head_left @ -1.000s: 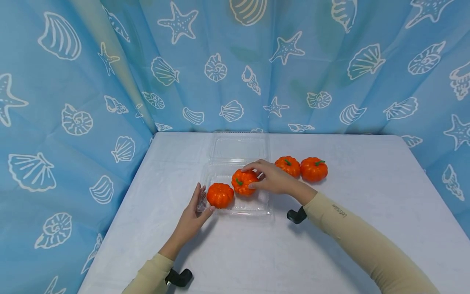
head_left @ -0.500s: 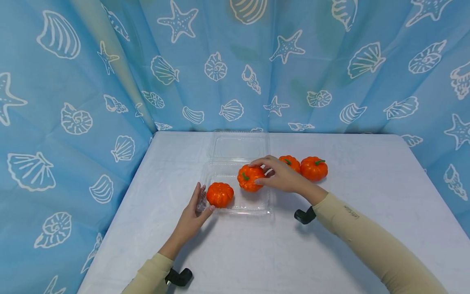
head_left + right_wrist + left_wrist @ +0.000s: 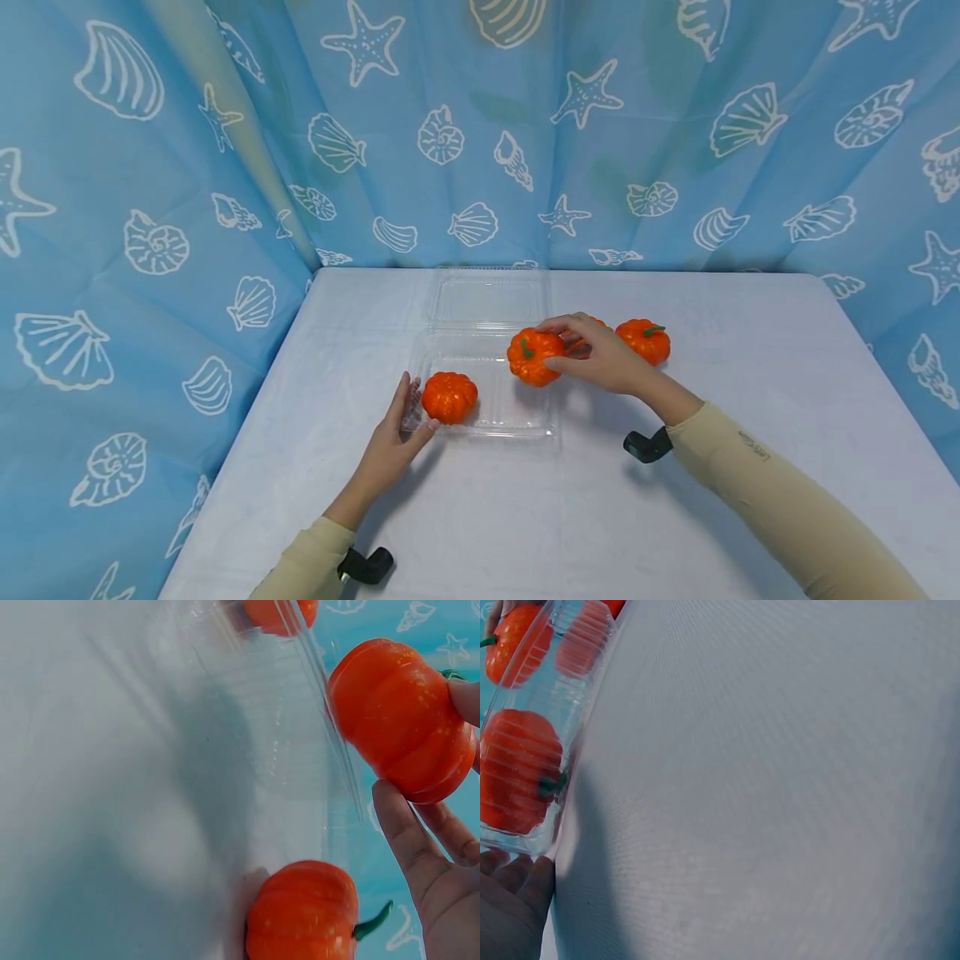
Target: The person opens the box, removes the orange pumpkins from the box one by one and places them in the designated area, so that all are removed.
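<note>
My right hand (image 3: 607,358) pinches an orange toy pumpkin (image 3: 532,357) with a green stem, thumb on one side and fingers on the other. In the right wrist view this pumpkin (image 3: 405,720) hangs beyond the rim of a clear plastic clamshell box (image 3: 498,431). A second pumpkin (image 3: 450,398) rests at the left inside the box. My left hand (image 3: 390,450) lies against the box's left end with extended fingers, the thumb at the front corner. In the left wrist view its fingertips (image 3: 541,877) touch the box wall.
The box's lid (image 3: 487,300) lies folded back toward the curtain (image 3: 450,133). Right of the box a pumpkin (image 3: 643,340) sits on the white-covered table (image 3: 495,517); another beside it is mostly hidden behind my right hand.
My right hand has moved right and slightly back with its pumpkin, away from the pumpkin in the box, to the box's right side. The left hand has stayed still.
</note>
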Available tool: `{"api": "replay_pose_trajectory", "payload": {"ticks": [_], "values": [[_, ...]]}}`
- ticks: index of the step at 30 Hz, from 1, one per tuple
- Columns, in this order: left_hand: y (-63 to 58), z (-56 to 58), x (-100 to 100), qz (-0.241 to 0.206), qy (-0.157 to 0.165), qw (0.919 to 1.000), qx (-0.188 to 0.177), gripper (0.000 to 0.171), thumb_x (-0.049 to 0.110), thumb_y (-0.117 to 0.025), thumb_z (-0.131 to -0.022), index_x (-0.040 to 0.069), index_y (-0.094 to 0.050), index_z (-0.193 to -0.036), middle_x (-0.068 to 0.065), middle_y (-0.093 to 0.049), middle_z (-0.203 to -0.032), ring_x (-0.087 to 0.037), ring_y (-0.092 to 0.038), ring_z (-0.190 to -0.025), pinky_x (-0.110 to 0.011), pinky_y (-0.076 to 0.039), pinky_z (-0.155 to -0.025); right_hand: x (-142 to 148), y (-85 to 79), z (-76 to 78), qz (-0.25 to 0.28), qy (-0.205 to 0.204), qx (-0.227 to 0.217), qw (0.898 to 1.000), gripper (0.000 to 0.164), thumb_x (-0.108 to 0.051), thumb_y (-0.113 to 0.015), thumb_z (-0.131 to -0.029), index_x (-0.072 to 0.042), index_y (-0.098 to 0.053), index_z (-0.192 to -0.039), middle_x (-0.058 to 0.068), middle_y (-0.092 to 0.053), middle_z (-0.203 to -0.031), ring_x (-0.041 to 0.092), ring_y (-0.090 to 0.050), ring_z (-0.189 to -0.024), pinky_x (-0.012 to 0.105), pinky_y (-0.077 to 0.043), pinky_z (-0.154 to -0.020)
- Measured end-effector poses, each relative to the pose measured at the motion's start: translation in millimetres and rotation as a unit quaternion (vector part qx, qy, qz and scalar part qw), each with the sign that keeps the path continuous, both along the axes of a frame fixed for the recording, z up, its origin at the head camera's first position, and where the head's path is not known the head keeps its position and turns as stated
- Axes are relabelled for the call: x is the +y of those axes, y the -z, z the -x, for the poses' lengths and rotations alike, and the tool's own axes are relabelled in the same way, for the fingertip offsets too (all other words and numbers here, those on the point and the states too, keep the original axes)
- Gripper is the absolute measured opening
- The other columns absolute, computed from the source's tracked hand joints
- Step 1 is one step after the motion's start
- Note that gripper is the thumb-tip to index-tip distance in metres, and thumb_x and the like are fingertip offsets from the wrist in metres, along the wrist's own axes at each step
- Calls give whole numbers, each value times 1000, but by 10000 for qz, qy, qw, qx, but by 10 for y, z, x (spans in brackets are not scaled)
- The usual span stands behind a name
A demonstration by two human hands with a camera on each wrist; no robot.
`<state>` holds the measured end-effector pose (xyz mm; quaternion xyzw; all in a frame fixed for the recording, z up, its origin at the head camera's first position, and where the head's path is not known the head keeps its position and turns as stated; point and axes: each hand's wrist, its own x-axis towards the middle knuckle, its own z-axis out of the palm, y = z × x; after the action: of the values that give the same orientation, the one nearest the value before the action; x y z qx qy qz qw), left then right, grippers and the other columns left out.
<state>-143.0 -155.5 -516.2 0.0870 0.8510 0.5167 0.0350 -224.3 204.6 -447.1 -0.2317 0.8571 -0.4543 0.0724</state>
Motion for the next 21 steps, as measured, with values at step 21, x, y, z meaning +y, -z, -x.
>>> {"api": "replay_pose_trajectory", "payload": {"ticks": [21], "values": [[8,5,-6,0,33,10000,30,92,32,-70,-97,14,-11,-165,-9,-31,-165,-31,-32,-150,-52,-29,-118,548,84,-208,25,631,-228,9977,52,-33,-74,-95,-16,-55,-140,9,-54,-143,31,-54,-124,55,-47,-105]]}}
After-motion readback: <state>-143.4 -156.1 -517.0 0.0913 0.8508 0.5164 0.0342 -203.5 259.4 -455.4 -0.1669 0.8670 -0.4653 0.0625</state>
